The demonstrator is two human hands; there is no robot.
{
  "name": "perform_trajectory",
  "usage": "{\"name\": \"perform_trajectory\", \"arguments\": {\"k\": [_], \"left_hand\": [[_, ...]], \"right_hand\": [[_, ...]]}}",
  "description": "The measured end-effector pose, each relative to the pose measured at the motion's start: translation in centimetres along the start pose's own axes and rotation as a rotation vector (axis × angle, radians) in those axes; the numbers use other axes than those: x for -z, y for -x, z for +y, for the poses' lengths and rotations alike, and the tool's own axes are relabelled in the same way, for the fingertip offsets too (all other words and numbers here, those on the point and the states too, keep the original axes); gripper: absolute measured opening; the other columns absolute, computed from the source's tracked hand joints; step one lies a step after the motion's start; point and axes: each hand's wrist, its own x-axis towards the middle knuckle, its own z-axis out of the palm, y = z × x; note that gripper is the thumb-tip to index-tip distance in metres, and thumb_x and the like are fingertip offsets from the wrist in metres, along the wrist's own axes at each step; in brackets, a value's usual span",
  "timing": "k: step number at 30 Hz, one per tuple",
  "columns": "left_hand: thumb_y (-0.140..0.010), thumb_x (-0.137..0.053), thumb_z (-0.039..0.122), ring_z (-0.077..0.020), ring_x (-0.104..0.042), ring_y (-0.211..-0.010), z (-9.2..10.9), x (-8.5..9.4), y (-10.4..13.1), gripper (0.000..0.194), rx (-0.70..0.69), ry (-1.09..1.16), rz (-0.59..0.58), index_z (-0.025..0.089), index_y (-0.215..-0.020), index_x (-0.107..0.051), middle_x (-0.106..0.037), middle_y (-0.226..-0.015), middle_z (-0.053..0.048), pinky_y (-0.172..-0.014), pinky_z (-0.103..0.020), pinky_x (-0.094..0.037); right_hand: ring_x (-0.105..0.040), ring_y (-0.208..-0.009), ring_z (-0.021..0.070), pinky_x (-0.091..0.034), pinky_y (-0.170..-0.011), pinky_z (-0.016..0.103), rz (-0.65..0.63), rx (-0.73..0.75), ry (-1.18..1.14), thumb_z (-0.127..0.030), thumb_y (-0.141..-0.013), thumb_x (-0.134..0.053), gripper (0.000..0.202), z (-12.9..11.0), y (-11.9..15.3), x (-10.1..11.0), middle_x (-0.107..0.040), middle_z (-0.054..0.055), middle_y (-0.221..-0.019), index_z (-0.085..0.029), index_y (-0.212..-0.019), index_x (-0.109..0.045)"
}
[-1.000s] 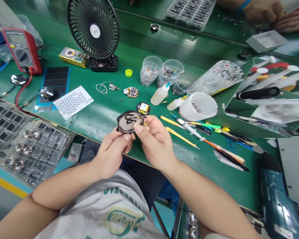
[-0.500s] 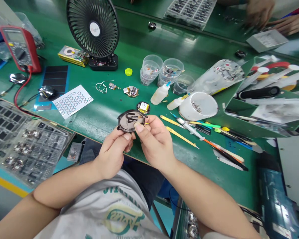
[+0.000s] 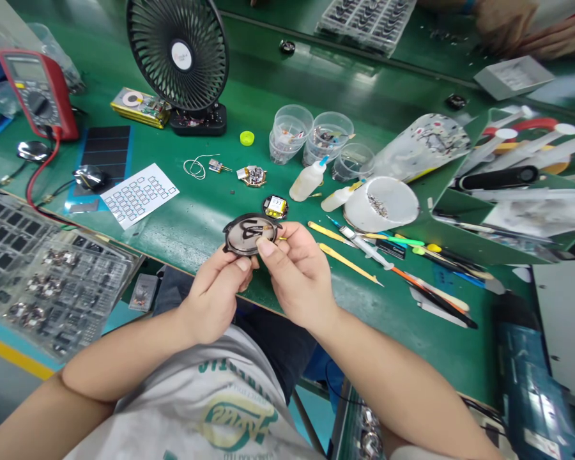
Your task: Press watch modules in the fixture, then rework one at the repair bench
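Note:
Between my two hands is a round, dark watch case with lugs, its inner side facing up and a black ribbon-like strip showing inside. My left hand pinches its lower left rim between thumb and fingers. At the right rim, my right hand is closed on the same case, the thumb pressing on its inner face. A small yellow tip pokes out by the right fingers; what it belongs to is hidden. Just behind the case lies a round watch module with a pale battery. Farther back rests a bare circuit assembly.
A black fan and a red multimeter stand back left. Plastic cups, dropper bottles and a white tub are right of centre. A syringe lies among tools at right. A co-worker's hands are far right.
The watch case has tilted slightly and shifted a little left and down in my hands; my grip looks the same. The co-worker's hands have moved.

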Motion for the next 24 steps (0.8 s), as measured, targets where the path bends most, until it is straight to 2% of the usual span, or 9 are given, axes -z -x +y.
{"name": "perform_trajectory", "arguments": {"k": [7, 24], "left_hand": [[-0.097, -0.062, 0.031, -0.015, -0.046, -0.067, 0.13, 0.22, 0.05, 0.021, 0.016, -0.02, -0.018, 0.021, -0.078, -0.063, -0.052, -0.069, 0.002, -0.064, -0.031, -0.04], [-0.098, -0.062, 0.03, -0.0146, -0.045, -0.068, -0.01, 0.26, 0.01, 0.021, 0.0, -0.057, 0.0, 0.02, -0.079, -0.064, -0.052, -0.069, 0.002, -0.064, -0.031, -0.038]], "right_hand": [[-0.064, -0.056, 0.0132, -0.06, -0.059, 0.03, 0.016, 0.0, 0.018, -0.047, -0.092, -0.084, 0.037, -0.09, 0.02, -0.14, -0.068, -0.008, -0.067, -0.027, -0.098, -0.055], [-0.063, -0.054, 0.0125, -0.06, -0.057, 0.03, 0.01, -0.001, 0.001, -0.047, -0.093, -0.084, 0.038, 0.1, -0.08, -0.12, -0.068, -0.009, -0.067, -0.027, -0.098, -0.053]]}}
